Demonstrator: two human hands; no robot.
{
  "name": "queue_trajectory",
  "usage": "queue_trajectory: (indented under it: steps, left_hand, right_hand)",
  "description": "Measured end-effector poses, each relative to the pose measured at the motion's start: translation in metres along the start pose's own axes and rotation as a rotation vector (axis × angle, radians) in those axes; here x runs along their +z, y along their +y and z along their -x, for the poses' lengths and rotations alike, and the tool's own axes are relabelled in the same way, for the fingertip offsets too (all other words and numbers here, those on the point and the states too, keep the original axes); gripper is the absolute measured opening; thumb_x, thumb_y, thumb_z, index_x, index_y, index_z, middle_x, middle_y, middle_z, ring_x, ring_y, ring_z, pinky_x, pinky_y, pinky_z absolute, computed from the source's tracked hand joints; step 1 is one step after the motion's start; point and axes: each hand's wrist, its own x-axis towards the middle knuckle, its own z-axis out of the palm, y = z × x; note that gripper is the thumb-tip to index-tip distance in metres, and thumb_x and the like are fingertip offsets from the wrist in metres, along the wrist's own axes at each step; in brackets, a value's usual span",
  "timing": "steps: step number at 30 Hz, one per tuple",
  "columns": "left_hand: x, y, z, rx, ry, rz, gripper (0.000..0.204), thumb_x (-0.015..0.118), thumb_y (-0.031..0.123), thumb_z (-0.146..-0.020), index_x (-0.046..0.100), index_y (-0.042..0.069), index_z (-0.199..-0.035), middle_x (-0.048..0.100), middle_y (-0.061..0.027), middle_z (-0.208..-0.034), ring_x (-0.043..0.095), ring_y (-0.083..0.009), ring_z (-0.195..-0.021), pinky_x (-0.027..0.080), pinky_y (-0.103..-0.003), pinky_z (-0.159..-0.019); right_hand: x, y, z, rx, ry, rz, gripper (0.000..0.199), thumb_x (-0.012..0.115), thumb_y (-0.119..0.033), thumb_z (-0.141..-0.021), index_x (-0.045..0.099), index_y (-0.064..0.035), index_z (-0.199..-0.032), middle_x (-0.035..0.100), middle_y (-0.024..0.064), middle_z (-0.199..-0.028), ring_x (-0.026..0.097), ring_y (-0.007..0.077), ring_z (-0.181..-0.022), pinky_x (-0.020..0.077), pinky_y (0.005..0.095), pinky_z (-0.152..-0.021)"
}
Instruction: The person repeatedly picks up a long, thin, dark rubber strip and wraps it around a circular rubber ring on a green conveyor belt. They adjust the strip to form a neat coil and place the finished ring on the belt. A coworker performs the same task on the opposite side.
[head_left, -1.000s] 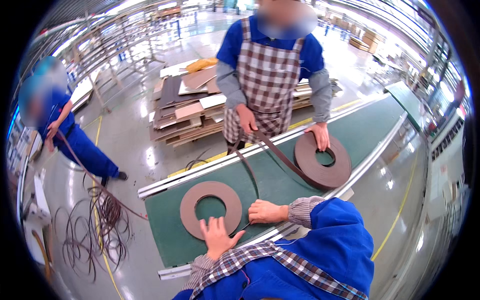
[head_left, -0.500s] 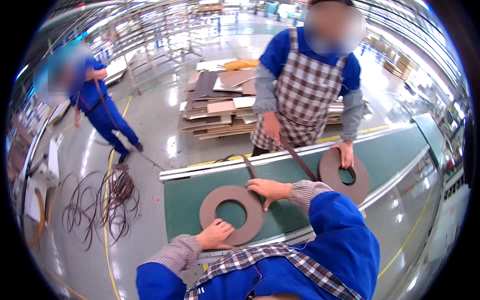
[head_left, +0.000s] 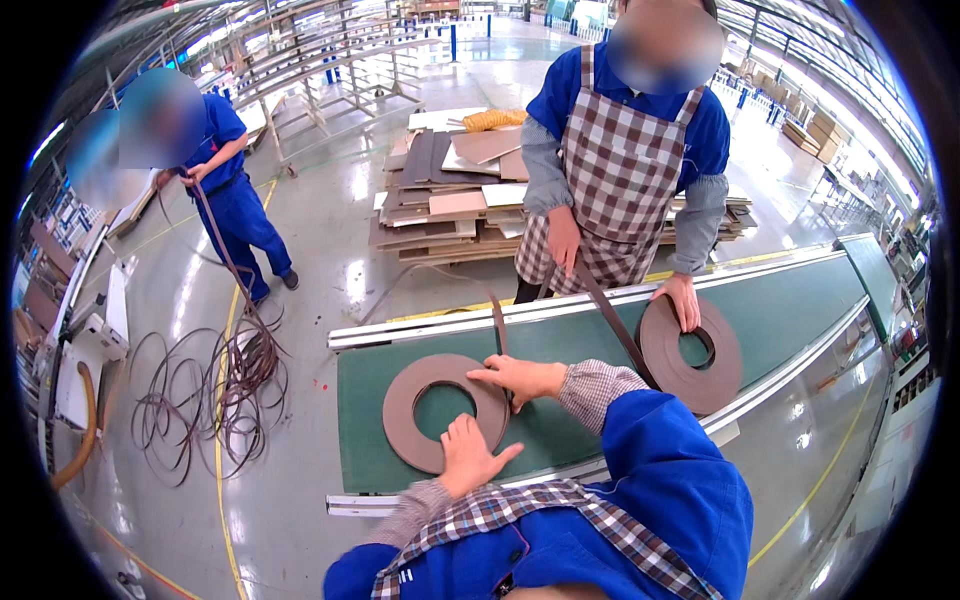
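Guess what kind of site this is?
Likely a factory floor: a long green conveyor belt carrying brown strip coils, stacked flat boards on the polished floor, and metal racks behind.

FREE: belt (head_left: 800, 310) right end, left edge | BLOCKED: centre by brown ring (head_left: 400, 400), far edge by co-worker's ring (head_left: 660, 350)

Flattened tan and brown cardboard sheets (head_left: 450, 195) lie stacked on the floor behind the green table (head_left: 600, 345); no labels or screens.

Stacked boards (head_left: 450, 205) — loose strip coils (head_left: 215, 395) on floor (head_left: 330, 270)
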Motion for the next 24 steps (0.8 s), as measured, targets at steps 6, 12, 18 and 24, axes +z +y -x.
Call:
queue_trajectory:
  steps: [6, 12, 18, 24]
  left_hand:
    - [0.014, 0.005, 0.004, 0.044, 0.117, -0.131, 0.078, 0.061, 0.061, -0.080, 0.050, -0.010, -0.109, 0.050, -0.0225, -0.112, 0.047, -0.0350, -0.099, 0.037, -0.044, -0.085]
    - [-0.002, -0.021, 0.005, 0.374, 0.064, -0.156, 0.078, 0.064, 0.061, -0.077, 0.052, -0.012, -0.102, 0.052, -0.0220, -0.103, 0.051, -0.0339, -0.092, 0.043, -0.041, -0.081]
    - [-0.071, -0.131, -0.042, 1.091, -0.455, -0.288, 0.073, 0.064, 0.062, -0.078, 0.054, -0.005, -0.107, 0.053, -0.0162, -0.109, 0.055, -0.0284, -0.095, 0.044, -0.036, -0.087]
    - [-0.095, -0.102, -0.035, 0.929, -0.337, -0.336, 0.099, 0.058, 0.075, -0.072, 0.046, -0.010, -0.122, 0.051, -0.0236, -0.117, 0.051, -0.0342, -0.106, 0.036, -0.043, -0.097]
  right_hand:
    - [-0.007, 0.015, 0.011, -0.006, 0.044, -0.252, 0.086, 0.077, -0.027, -0.069, 0.037, -0.0111, -0.143, 0.032, 0.0228, -0.144, 0.034, 0.0399, -0.132, 0.0333, 0.0431, -0.109]
    - [0.049, -0.009, -0.001, 0.521, 0.721, 0.245, 0.071, 0.059, -0.039, -0.089, 0.032, -0.0014, -0.143, 0.017, 0.0295, -0.151, 0.021, 0.0504, -0.137, 0.0260, 0.0649, -0.104]
    - [0.090, -0.004, -0.008, 0.602, 0.830, -0.078, 0.078, 0.052, -0.040, -0.093, 0.019, 0.0075, -0.145, 0.022, 0.0309, -0.149, 0.022, 0.0453, -0.139, 0.0182, 0.0640, -0.108]
    - [0.088, -0.024, -0.013, 0.545, 0.758, 0.048, 0.056, 0.039, -0.035, -0.100, 0.035, 0.0012, -0.142, 0.041, 0.0175, -0.145, 0.035, 0.0320, -0.137, 0.0221, 0.0617, -0.108]
